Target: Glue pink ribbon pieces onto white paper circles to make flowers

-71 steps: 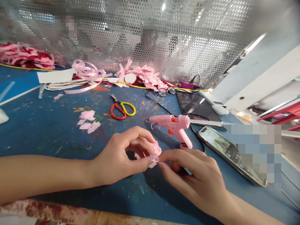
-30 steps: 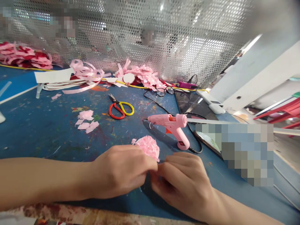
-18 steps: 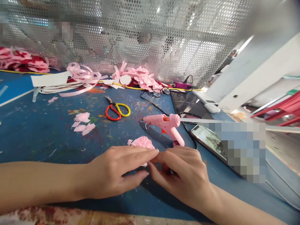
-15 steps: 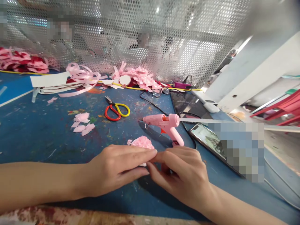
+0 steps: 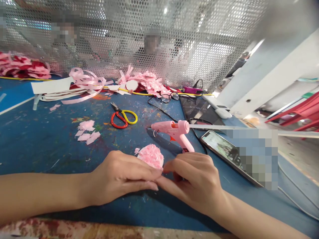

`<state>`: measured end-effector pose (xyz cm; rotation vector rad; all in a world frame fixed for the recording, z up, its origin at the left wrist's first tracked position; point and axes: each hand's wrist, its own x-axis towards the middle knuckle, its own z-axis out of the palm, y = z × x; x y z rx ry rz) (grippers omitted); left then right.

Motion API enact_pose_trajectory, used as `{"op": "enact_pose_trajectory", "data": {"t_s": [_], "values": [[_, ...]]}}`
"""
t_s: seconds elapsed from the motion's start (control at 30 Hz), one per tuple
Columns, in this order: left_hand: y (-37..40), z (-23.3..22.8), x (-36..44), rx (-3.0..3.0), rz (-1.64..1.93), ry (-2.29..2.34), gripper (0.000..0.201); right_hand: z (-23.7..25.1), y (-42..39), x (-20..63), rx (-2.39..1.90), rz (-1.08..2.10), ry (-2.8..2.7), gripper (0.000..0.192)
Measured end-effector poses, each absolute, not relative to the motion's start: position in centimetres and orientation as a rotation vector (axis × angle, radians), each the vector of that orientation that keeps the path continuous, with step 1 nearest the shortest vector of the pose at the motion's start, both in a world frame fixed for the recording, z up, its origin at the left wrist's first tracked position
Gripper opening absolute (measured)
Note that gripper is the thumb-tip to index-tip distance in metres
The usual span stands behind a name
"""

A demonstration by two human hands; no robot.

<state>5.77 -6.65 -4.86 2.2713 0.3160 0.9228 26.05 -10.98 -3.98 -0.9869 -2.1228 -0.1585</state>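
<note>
A round white disc [image 5: 151, 156], covered with crumpled pink paper pieces, is just beyond my fingertips; its near edge is hidden by them. My left hand [image 5: 132, 174] has its fingers pressed together, with the thumb below, along the disc's near side. My right hand [image 5: 190, 176] is curled, index finger at the disc's right edge and thumb meeting the left fingertips. Whatever lies in its pinch is hidden. Behind the right hand stands a pink glue gun [image 5: 173, 130], nozzle pointing left. Scissors [image 5: 122, 118] with red and yellow handles and loose pink paper pieces [image 5: 87, 131] lie farther left.
A phone [image 5: 224, 151] lies at the right, beside a black cable. Along the perforated metal screen [image 5: 112, 39] at the back are pink ribbon [image 5: 86, 78], white card [image 5: 51, 85], pink paper scraps [image 5: 148, 81] and eyeglasses [image 5: 169, 97]. People show blurred behind the screen.
Both hands have shifted slightly, with the left fingers lower and nearer me, so more of the pink disc shows. The thumbs and fingertips have changed position against each other.
</note>
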Motion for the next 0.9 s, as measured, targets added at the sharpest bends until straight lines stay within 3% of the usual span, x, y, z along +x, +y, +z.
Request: {"op": "enact_pose_trajectory", "data": {"t_s": [0.33, 0.9], "values": [[-6.4, -4.4, 6.4, 1.747, 0.723, 0.376, 0.017, -3.9, -11.1, 26.2, -0.945, -0.150, -2.121, 0.027], [-5.6, -4.2, 6.0, 2.080, 0.973, 0.630, 0.007, -4.2, -11.0, 26.0, -0.966, -0.188, -2.193, 0.029]]}}
